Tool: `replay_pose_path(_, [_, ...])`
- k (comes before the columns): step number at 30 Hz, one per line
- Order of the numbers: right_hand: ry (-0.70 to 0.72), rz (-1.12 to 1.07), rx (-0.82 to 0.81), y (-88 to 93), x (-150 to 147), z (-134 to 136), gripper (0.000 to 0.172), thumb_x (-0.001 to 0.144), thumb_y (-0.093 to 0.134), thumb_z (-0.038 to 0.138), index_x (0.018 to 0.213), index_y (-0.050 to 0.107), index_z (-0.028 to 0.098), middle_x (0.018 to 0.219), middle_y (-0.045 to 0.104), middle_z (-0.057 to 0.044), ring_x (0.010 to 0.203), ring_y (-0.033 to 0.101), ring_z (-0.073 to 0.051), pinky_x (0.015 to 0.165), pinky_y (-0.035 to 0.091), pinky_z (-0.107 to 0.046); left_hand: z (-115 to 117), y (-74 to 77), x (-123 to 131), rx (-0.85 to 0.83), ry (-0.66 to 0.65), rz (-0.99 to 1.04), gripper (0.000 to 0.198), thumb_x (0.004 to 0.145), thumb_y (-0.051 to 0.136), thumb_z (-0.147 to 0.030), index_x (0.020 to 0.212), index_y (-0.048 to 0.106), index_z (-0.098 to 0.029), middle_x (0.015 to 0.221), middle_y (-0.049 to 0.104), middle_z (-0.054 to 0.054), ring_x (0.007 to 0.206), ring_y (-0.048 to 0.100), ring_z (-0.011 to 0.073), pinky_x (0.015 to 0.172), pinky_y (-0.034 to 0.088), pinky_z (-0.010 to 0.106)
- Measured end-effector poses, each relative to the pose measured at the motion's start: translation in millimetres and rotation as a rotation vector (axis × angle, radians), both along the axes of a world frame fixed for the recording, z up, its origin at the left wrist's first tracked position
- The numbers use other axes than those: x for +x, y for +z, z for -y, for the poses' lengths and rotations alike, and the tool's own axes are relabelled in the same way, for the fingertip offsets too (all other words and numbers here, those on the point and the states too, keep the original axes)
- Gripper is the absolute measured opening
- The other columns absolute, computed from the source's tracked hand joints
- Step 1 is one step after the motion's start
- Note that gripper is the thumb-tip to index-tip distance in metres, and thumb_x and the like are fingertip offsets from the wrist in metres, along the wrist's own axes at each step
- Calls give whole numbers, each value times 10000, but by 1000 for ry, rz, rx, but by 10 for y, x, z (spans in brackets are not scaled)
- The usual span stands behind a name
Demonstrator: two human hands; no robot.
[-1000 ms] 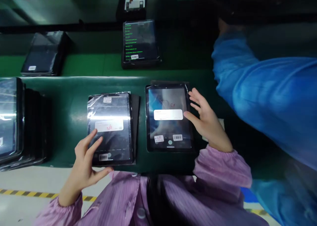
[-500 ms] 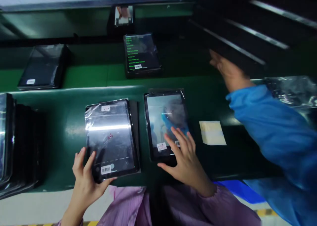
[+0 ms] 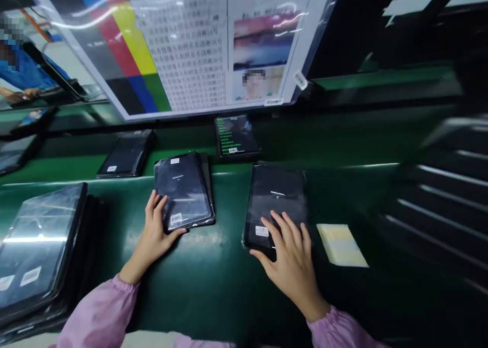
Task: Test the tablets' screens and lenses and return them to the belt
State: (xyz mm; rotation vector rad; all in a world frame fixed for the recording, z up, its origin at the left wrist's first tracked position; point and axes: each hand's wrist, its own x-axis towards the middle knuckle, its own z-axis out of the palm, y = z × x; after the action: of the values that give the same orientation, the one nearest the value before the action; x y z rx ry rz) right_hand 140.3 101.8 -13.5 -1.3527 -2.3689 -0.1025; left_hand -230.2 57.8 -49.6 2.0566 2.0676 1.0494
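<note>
My left hand (image 3: 158, 233) holds the lower left corner of a tablet (image 3: 185, 187), fingers along its side and thumb at its bottom edge. This tablet lies askew on another dark one (image 3: 206, 172); its dark screen shows small white text and a loading ring. My right hand (image 3: 292, 251) rests with fingers spread over the lower right of a second tablet (image 3: 276, 185), thumb by its bottom edge. That screen is dark too, with similar text and a white label. Beside it lies a pad of pale yellow paper slips (image 3: 341, 243).
Stacked tablets (image 3: 41, 236) stand at the left, and a blurred dark stack (image 3: 438, 200) at the right. Farther back lie a tablet with green text (image 3: 237, 134) and a dark tablet (image 3: 127, 152). A printed chart (image 3: 183, 48) hangs above; a person in blue (image 3: 46, 68) is behind it.
The view has tilted up, showing more of the chart. Both tablet screens have switched to dark shutdown-like screens. The blue-sleeved arm at right has left the view. My hands stay at the tablets.
</note>
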Motion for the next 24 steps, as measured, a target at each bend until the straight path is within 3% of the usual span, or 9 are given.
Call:
replay_pose_path(4, [-58,-46,52,40,88,-302,478,950,637,506,1354,603,253,1467,594,-124,1431,461,-392,1186,276,-650,-439,-49,-154,71,-9,102,995,793,827,-581,1565,311,-224,1682,156,264,1518,373,469,1202,356,714])
replay_pose_path(8, [-152,-47,89,129,253,-698,354,975,607,453,1253,692,250,1401,641,-125,1406,465,-394,1141,296,-633,-843,-64,-287,102,-35,172,971,753,832,-644,1501,386,-214,1674,156,256,1519,366,476,1215,326,719])
replay_pose_path(13, [-311,-164,78,178,537,-1384,393,1020,499,407,1306,693,222,1452,609,-166,1356,477,-398,1089,304,-623,-1385,-91,-385,145,-17,224,982,717,845,-668,1465,417,-198,1665,152,252,1517,370,463,1246,301,672])
replay_pose_path(16, [-343,-217,73,181,686,-1872,397,1005,470,307,1332,681,228,1484,597,-157,1414,444,-388,1128,247,-677,-1659,-110,-362,163,44,186,869,793,811,-559,1457,420,-157,1656,151,267,1513,379,442,1261,307,621])
replay_pose_path(20, [-366,-268,53,227,803,-2431,407,865,543,206,1221,740,220,1503,581,-160,1447,432,-407,1137,238,-744,-1804,-73,-246,192,92,147,627,881,689,-389,1412,462,-145,1637,215,249,1514,381,415,1254,322,618])
replay_pose_path(24, [-270,-275,102,275,744,-2692,433,824,549,203,1214,736,211,1477,597,-152,1480,412,-383,1173,273,-707,-1730,-21,-203,220,191,106,524,844,646,-338,1323,530,-161,1574,386,200,1484,435,359,1258,342,533])
